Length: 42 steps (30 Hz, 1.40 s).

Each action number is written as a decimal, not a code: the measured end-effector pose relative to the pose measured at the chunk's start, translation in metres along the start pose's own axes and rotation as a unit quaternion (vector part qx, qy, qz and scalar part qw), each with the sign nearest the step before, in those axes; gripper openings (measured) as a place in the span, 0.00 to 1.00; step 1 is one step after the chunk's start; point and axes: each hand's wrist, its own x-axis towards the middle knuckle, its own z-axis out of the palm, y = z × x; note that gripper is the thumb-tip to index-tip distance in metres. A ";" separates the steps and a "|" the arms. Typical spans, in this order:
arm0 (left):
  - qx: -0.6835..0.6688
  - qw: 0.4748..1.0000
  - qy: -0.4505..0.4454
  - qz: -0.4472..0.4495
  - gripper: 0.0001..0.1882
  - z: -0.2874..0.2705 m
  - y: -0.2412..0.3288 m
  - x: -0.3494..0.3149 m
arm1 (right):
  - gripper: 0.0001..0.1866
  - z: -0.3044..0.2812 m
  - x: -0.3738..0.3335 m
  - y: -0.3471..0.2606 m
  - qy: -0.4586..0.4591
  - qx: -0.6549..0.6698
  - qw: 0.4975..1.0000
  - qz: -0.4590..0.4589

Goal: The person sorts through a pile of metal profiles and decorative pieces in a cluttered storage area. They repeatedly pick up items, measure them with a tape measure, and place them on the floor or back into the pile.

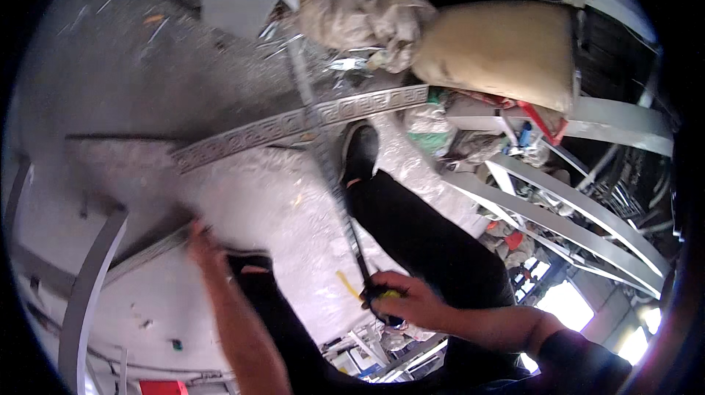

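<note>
Right hand (417, 302), grip clamped round a tape measure (385, 310); left hand (204, 245) a blur beside a grey strip (147, 254), its grip impossible to tell.

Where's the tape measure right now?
Head view, low and just right of centre: the tape measure is held in the right hand, just below the black right trouser leg in the picture.
</note>
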 end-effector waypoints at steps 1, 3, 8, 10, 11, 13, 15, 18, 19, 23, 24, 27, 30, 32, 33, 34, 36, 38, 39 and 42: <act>0.135 0.980 0.145 0.007 0.22 0.002 -0.027 0.016 | 0.16 -0.002 0.007 0.000 -0.035 0.012 0.999 0.003; 0.222 0.963 0.139 0.070 0.28 0.148 -0.115 -0.026 | 0.15 0.001 0.009 0.003 -0.006 0.066 0.997 -0.029; 0.707 0.590 0.111 0.374 0.42 0.294 -0.109 -0.095 | 0.15 -0.009 0.010 0.005 -0.017 0.069 0.997 -0.034; 0.794 0.414 0.129 0.426 0.42 0.264 -0.073 -0.066 | 0.16 -0.011 0.008 0.011 -0.019 0.054 0.998 -0.010; 0.816 0.321 0.146 0.458 0.43 0.239 -0.055 -0.050 | 0.16 -0.013 0.008 0.014 -0.020 0.046 0.999 -0.001; 0.874 0.377 0.067 0.298 0.45 0.240 -0.017 -0.063 | 0.17 -0.017 0.008 0.023 -0.037 0.067 0.997 -0.011; 0.892 0.303 0.013 0.335 0.47 0.214 -0.009 -0.055 | 0.17 -0.013 0.004 0.012 -0.046 0.074 0.996 -0.030; 0.917 0.243 -0.039 0.313 0.34 0.218 -0.027 -0.064 | 0.17 -0.013 0.002 0.015 -0.049 0.090 0.994 -0.023; 0.919 0.223 -0.037 0.323 0.28 0.209 -0.035 -0.058 | 0.17 -0.013 0.002 0.013 -0.052 0.085 0.995 -0.022; 0.899 0.192 -0.088 0.383 0.08 0.219 -0.057 -0.046 | 0.15 -0.013 0.003 0.016 -0.057 0.096 0.993 -0.042; 0.887 0.195 -0.119 0.401 0.05 0.231 -0.055 -0.056 | 0.15 -0.015 0.005 0.019 -0.057 0.088 0.993 -0.053; 0.842 0.190 -0.178 0.472 0.05 0.271 -0.028 -0.051 | 0.16 -0.014 0.004 0.023 -0.070 0.088 0.993 -0.040; 0.760 0.155 -0.258 0.576 0.08 0.358 0.012 -0.065 | 0.17 -0.014 0.004 0.024 -0.075 0.079 0.993 -0.039; 0.772 0.170 -0.241 0.564 0.09 0.382 0.011 -0.048 | 0.17 -0.012 0.004 0.020 -0.078 0.062 0.994 -0.043; 0.777 0.177 -0.232 0.558 0.10 0.386 0.009 -0.043 | 0.16 -0.011 0.004 0.016 -0.076 0.052 0.995 -0.042; 0.787 0.194 -0.199 0.552 0.10 0.388 0.004 -0.039 | 0.16 -0.010 0.005 0.011 -0.072 0.041 0.996 -0.042; 0.797 0.230 -0.133 0.542 0.11 0.397 -0.009 -0.030 | 0.16 -0.006 0.007 0.018 -0.054 0.082 0.994 -0.051; 0.855 0.199 -0.138 0.459 0.10 0.411 -0.003 -0.030 | 0.15 -0.004 0.006 0.022 -0.058 0.107 0.990 -0.067; 0.880 0.183 -0.138 0.415 0.10 0.416 0.001 -0.030 | 0.16 -0.005 0.006 0.023 -0.063 0.095 0.992 -0.060; 0.899 0.146 -0.191 0.366 0.07 0.426 0.013 -0.033 | 0.17 -0.004 0.008 0.024 -0.075 0.071 0.994 -0.022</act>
